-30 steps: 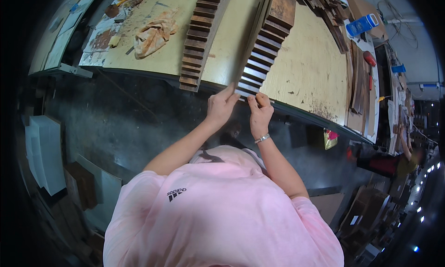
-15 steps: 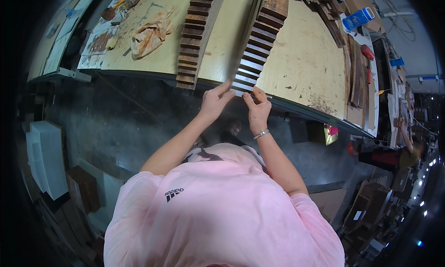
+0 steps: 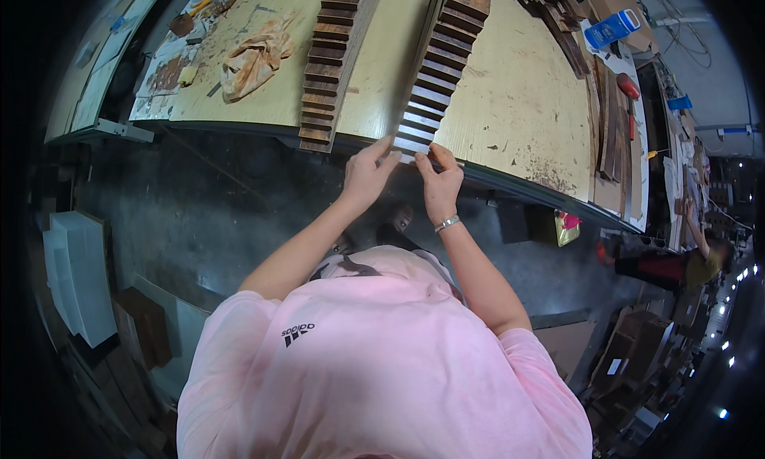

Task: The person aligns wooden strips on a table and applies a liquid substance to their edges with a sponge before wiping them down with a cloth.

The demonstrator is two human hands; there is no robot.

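Two long rows of dark brown wooden strips lie on the pale workbench (image 3: 510, 108), their strips overlapping like steps. My hands are at the near end of the right-hand row of wooden strips (image 3: 437, 80), where the closest strips shine in the light. My left hand (image 3: 365, 177) has its thumb and fingers closed at the left corner of the nearest wooden strip (image 3: 408, 148). At the right corner, my right hand (image 3: 441, 190) pinches the same strip between thumb and fingers. The left-hand row of wooden strips (image 3: 323, 80) reaches slightly past the bench's front edge, untouched.
A stained cloth (image 3: 253, 63) lies at the bench's left. On the right are a blue container (image 3: 612, 30), a red-handled tool (image 3: 628, 86) and stacked dark boards (image 3: 612, 132). Another person (image 3: 677, 269) is at a bench farther right. A white box-like block (image 3: 80, 268) stands at lower left.
The view has shifted slightly. Both hands remain at the near end of the right-hand row, with only small finger movements.
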